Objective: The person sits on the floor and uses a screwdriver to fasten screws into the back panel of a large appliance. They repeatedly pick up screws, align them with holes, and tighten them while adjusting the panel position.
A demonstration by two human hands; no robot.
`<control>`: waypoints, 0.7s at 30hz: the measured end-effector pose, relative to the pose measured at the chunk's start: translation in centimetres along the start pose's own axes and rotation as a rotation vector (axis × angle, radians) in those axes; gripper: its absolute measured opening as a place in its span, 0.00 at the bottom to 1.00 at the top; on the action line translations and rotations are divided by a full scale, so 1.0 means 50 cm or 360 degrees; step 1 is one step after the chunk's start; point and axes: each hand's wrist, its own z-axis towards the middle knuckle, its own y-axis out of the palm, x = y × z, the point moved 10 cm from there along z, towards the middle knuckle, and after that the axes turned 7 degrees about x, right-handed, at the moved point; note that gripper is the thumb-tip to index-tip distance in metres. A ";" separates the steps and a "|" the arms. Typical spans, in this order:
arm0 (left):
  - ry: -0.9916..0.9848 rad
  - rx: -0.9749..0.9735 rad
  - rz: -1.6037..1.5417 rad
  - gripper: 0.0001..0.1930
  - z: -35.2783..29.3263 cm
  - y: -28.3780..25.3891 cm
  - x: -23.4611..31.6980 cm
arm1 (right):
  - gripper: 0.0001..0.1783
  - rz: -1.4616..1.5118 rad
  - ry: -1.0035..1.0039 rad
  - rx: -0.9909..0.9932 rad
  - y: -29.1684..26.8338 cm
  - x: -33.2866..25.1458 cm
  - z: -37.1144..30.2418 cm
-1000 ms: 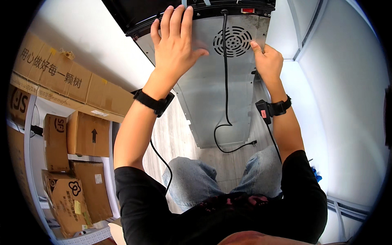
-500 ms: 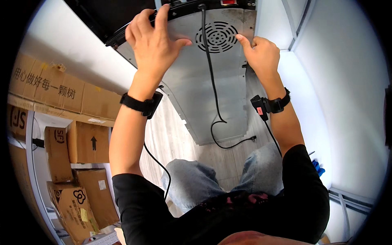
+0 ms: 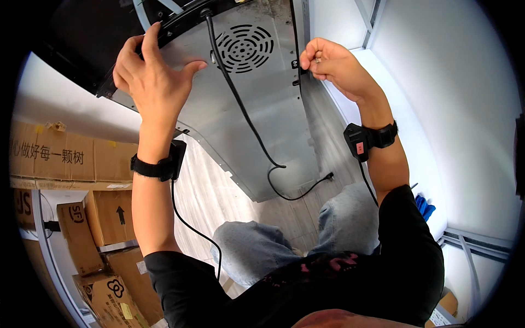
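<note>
The tall grey-metal appliance (image 3: 268, 109) has shifted frame-left. I'd judge steadying: upper left, left hand (image 3: 150, 82) spread; right hand (image 3: 336, 65) curled closed, contents unclear, needing regrip.

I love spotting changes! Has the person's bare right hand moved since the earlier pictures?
Yes: the bare right hand moved right, away from the round slotted vent in the grey metal panel. Earlier it reached the vent's edge; now bare panel lies between.

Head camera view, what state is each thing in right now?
Left hand, fingers spread at the black edge
Right hand, fingers curled; contents unclear
Power cord, attached at top
Plug, loose, not plugged in
Vent, partly crossed by the power cord
Wristbands, fastened
Cardboard boxes, stacked
</note>
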 end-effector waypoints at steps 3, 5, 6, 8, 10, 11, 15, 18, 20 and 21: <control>-0.0013 -0.0033 0.0003 0.50 -0.001 0.003 0.000 | 0.11 -0.0064 -0.0030 -0.0026 -0.001 0.003 -0.002; -0.0016 -0.0028 0.0011 0.51 -0.004 0.006 0.002 | 0.12 -0.0134 -0.0274 0.0215 -0.032 -0.013 0.006; -0.0023 -0.0023 0.0021 0.51 -0.003 0.006 0.004 | 0.14 -0.0171 -0.0399 0.0338 -0.046 -0.024 0.009; -0.0035 -0.0016 0.0025 0.52 -0.001 0.009 0.008 | 0.25 -0.0696 -0.0607 0.0621 -0.054 -0.046 0.015; -0.0037 -0.0009 0.0032 0.52 0.001 0.003 0.006 | 0.40 -0.1003 -0.0713 0.0852 -0.033 -0.073 0.023; -0.0037 -0.0004 0.0028 0.52 0.002 0.003 0.006 | 0.38 -0.1095 -0.0778 0.0878 -0.021 -0.086 0.028; -0.0020 0.0019 0.0016 0.49 0.003 -0.001 0.009 | 0.31 -0.1265 -0.0912 0.0929 -0.003 -0.111 0.043; 0.0004 0.0031 0.0011 0.49 0.001 -0.001 0.008 | 0.28 -0.1231 -0.0908 0.0919 -0.002 -0.110 0.044; 0.0015 0.0037 0.0024 0.49 -0.001 0.001 0.009 | 0.27 -0.1200 -0.0936 0.0919 -0.002 -0.108 0.042; 0.0027 0.0042 0.0024 0.49 -0.001 0.002 0.010 | 0.27 -0.1179 -0.0970 0.0929 -0.004 -0.109 0.041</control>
